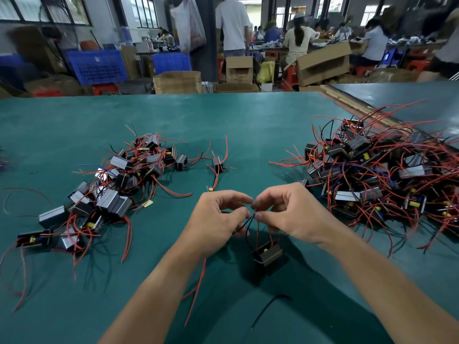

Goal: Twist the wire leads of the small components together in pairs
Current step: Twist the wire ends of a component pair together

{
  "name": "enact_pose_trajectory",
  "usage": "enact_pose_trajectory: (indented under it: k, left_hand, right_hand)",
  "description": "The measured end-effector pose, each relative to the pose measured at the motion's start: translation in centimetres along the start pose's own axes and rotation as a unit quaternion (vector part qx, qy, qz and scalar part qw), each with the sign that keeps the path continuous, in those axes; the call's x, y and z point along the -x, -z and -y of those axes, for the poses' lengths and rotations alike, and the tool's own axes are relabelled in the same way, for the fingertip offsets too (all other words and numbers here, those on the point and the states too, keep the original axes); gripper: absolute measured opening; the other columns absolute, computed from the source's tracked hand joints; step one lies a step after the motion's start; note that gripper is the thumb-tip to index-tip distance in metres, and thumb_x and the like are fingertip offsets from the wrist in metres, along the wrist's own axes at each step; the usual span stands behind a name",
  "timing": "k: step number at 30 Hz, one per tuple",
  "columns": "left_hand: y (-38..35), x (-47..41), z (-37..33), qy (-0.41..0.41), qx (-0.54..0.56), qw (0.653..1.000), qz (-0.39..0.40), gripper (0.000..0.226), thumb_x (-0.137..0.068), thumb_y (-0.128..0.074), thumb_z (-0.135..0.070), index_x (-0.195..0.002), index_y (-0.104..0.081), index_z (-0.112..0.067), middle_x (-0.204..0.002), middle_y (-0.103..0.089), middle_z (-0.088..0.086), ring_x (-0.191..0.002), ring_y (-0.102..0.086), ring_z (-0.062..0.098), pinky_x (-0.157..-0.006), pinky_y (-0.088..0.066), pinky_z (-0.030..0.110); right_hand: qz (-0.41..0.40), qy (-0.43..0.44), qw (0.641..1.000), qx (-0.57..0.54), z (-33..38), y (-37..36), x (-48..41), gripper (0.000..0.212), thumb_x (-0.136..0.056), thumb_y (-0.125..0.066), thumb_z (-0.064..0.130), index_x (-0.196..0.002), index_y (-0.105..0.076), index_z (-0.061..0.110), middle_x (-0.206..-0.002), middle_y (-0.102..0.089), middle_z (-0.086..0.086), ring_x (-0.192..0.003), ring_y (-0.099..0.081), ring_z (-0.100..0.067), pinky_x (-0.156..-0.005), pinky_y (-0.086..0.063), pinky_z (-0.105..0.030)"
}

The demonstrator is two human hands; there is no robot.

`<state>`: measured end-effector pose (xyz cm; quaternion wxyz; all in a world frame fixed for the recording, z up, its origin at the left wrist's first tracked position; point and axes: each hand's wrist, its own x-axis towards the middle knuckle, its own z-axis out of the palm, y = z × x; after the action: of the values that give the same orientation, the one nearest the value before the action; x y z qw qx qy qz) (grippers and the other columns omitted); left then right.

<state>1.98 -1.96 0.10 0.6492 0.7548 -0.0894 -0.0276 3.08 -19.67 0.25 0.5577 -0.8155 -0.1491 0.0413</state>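
While both hands, left hand (218,214) and right hand (290,214), are pinching the leads (252,223), the component (267,253) is dangling below the grip; twisting wants steady tension.

A factory assembly hall, with long green-topped worktables (173,115) and heaps of small wired components (372,170) spread on this one. Workers (298,38) sit at benches further back, red stools (419,64) among them. Open cardboard cartons (177,81) and blue plastic crates (96,67) stand on the floor below big windows (32,7).
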Motion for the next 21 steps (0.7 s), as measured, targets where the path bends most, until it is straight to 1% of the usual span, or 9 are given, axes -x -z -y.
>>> enact_pose_trajectory:
  k: [4,7,12,14,16,18,19,21]
  left_hand:
    - [-0.02,-0.05,0.03,0.022,0.035,0.999,0.022,0.015,-0.088,-0.063,0.009,-0.088,-0.068,-0.005,-0.066,-0.067,0.007,-0.048,-0.058,0.012,-0.051,-0.055,0.023]
    - [0.06,0.04,-0.07,0.031,0.059,0.998,0.021,0.015,-0.086,-0.064,0.011,-0.084,-0.066,-0.004,-0.065,-0.068,0.010,-0.045,-0.059,0.013,-0.047,-0.050,0.019]
    - [0.28,0.01,-0.05,0.042,0.041,0.998,0.030,0.013,-0.085,-0.067,0.008,-0.082,-0.067,-0.004,-0.065,-0.071,0.008,-0.047,-0.062,0.015,-0.047,-0.050,0.020]
    - [0.31,0.04,-0.11,0.050,0.035,0.997,0.043,0.014,-0.085,-0.067,0.008,-0.081,-0.068,-0.005,-0.067,-0.072,0.009,-0.050,-0.063,0.015,-0.049,-0.051,0.020]
    - [0.29,0.10,-0.14,0.061,0.038,0.996,0.055,0.015,-0.085,-0.066,0.009,-0.080,-0.070,-0.004,-0.067,-0.072,0.010,-0.048,-0.062,0.014,-0.048,-0.050,0.019]
    - [0.28,0.19,-0.14,0.070,0.037,0.995,0.068,0.011,-0.086,-0.065,0.009,-0.083,-0.071,0.001,-0.067,-0.071,0.012,-0.045,-0.059,0.015,-0.046,-0.049,0.020]
    - [0.31,0.21,-0.13,0.070,0.030,0.994,0.074,0.010,-0.087,-0.065,0.008,-0.083,-0.071,0.001,-0.068,-0.071,0.012,-0.045,-0.059,0.015,-0.046,-0.049,0.020]
    - [0.41,0.17,-0.06,0.064,0.014,0.994,0.085,0.013,-0.088,-0.065,0.005,-0.080,-0.073,-0.001,-0.069,-0.072,0.010,-0.047,-0.060,0.014,-0.048,-0.051,0.021]
  right_hand:
    - [-0.007,0.017,1.000,-0.022,-0.11,-0.08,-0.12,0.015,-0.080,-0.076,-0.001,-0.082,-0.071,0.012,-0.067,-0.071,0.004,-0.054,-0.057,-0.009,-0.051,-0.049,-0.021]
    - [-0.009,0.018,0.999,-0.027,-0.03,-0.13,-0.05,0.015,-0.080,-0.076,-0.001,-0.081,-0.072,0.013,-0.067,-0.072,0.003,-0.055,-0.058,-0.009,-0.052,-0.049,-0.022]
    - [-0.023,0.031,0.999,-0.022,0.15,-0.14,-0.05,0.018,-0.082,-0.074,-0.001,-0.076,-0.073,0.016,-0.066,-0.072,0.002,-0.052,-0.055,-0.012,-0.052,-0.045,-0.027]
    - [-0.032,0.035,0.999,-0.023,0.17,-0.20,-0.09,0.018,-0.081,-0.074,0.000,-0.075,-0.074,0.017,-0.064,-0.071,0.003,-0.052,-0.054,-0.011,-0.051,-0.044,-0.026]
    - [-0.041,0.035,0.998,-0.026,0.18,-0.25,-0.07,0.017,-0.081,-0.076,0.001,-0.079,-0.074,0.017,-0.065,-0.071,0.003,-0.052,-0.052,-0.010,-0.051,-0.044,-0.025]
    - [-0.041,0.029,0.998,-0.027,0.20,-0.23,-0.02,0.018,-0.080,-0.077,0.002,-0.086,-0.073,0.018,-0.069,-0.073,0.001,-0.054,-0.051,-0.012,-0.052,-0.042,-0.027]
    - [-0.039,0.028,0.998,-0.028,0.24,-0.19,-0.01,0.018,-0.079,-0.077,0.002,-0.087,-0.072,0.018,-0.069,-0.074,0.001,-0.054,-0.051,-0.011,-0.051,-0.042,-0.026]
    - [-0.039,0.036,0.998,-0.027,0.26,-0.18,-0.09,0.017,-0.079,-0.078,0.001,-0.082,-0.073,0.017,-0.065,-0.072,0.003,-0.051,-0.054,-0.005,-0.049,-0.042,-0.018]
